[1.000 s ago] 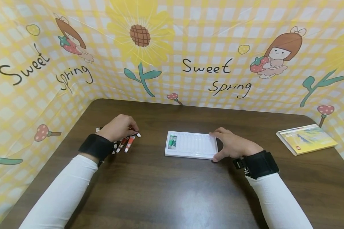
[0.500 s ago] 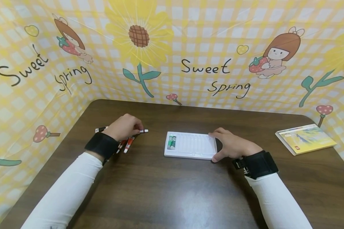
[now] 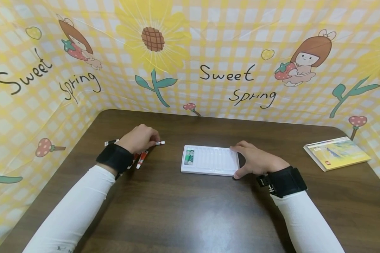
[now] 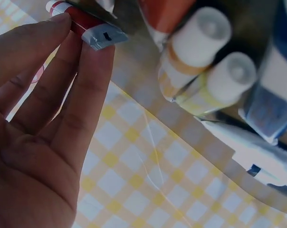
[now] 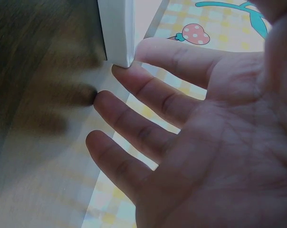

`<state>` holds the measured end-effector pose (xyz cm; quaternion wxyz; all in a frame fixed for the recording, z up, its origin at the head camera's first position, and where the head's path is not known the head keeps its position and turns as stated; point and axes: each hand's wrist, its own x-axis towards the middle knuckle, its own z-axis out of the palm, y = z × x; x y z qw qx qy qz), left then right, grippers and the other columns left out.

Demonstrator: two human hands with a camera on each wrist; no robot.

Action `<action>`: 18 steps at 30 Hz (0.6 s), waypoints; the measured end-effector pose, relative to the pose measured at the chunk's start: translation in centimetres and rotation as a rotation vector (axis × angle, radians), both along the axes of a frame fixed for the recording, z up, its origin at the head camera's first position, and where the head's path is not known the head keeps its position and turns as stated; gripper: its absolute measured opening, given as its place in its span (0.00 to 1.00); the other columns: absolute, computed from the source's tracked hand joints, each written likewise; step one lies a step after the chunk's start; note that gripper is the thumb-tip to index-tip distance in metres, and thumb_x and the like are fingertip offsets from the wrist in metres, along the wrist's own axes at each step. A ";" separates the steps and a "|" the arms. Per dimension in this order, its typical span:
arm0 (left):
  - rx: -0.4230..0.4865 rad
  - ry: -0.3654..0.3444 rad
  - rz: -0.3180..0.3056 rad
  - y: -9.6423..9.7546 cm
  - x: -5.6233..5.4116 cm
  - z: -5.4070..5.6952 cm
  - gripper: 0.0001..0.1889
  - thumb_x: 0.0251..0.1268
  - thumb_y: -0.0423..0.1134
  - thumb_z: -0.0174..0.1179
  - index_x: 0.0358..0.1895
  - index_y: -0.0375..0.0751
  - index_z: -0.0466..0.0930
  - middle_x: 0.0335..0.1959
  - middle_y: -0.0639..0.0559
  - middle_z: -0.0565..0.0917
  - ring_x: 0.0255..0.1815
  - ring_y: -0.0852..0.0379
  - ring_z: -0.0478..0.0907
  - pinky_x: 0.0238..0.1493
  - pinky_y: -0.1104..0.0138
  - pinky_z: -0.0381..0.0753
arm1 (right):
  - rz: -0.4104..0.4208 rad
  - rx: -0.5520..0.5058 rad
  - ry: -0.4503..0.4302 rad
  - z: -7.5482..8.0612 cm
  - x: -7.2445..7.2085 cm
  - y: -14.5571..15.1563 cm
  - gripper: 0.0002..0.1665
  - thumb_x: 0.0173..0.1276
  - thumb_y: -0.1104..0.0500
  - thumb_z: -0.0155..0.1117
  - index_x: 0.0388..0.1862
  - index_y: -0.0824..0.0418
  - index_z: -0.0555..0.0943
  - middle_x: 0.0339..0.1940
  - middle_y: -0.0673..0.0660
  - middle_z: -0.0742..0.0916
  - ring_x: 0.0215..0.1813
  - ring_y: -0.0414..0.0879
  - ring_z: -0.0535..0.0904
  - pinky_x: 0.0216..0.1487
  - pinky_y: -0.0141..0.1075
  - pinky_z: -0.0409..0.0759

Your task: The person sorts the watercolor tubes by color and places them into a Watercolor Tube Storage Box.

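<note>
My left hand (image 3: 138,139) is over the loose paint tubes at the table's left. Between its thumb and fingertips it pinches a dark red paint tube (image 4: 89,23), whose white end shows past the fingers in the head view. An orange-red tube (image 3: 142,159) lies just below the hand, and a dark tube (image 3: 111,142) pokes out behind the wrist. Mid-table is a white plastic tray (image 3: 215,161) with two green tubes (image 3: 189,157) in its left slots. My right hand (image 3: 261,159) grips the tray's right end, thumb at the near corner, fingers at the far one.
A yellow booklet or box (image 3: 339,154) lies at the table's right. Yellow checked cloth (image 3: 221,45) hangs behind the table and along its sides. Brown tabletop (image 3: 183,211) stretches in front of the tray. More white-capped tubes (image 4: 203,35) show close up in the left wrist view.
My left hand has shifted a little right and away from me, bringing the pinched tube off the other tubes. My right hand and the tray stay in place.
</note>
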<state>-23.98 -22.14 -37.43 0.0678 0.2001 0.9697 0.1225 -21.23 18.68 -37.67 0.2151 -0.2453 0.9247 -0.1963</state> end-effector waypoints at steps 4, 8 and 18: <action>0.005 -0.024 0.012 0.1 0.0 0.0 0.02 0.70 0.32 0.68 0.40 0.41 0.90 0.31 0.50 0.88 0.25 0.58 0.79 0.29 0.66 0.79 | 0.000 0.002 0.001 0.0 0.0 0.0 0.58 0.59 0.49 0.84 0.82 0.65 0.64 0.80 0.69 0.67 0.76 0.65 0.67 0.74 0.62 0.71; -0.004 -0.023 0.015 0.3 0.1 -0.1 0.02 0.68 0.33 0.70 0.41 0.41 0.90 0.32 0.51 0.88 0.28 0.58 0.81 0.33 0.64 0.81 | 0.005 0.000 0.001 0.0 0.0 0.0 0.59 0.59 0.49 0.84 0.82 0.66 0.64 0.79 0.70 0.67 0.76 0.65 0.67 0.74 0.62 0.71; 0.002 -0.011 -0.020 0.4 0.4 0.2 0.06 0.67 0.30 0.69 0.44 0.41 0.90 0.38 0.48 0.90 0.39 0.53 0.84 0.45 0.56 0.85 | -0.013 -0.003 -0.020 0.0 -0.1 -0.1 0.60 0.58 0.49 0.84 0.83 0.64 0.63 0.81 0.69 0.66 0.77 0.65 0.66 0.74 0.62 0.71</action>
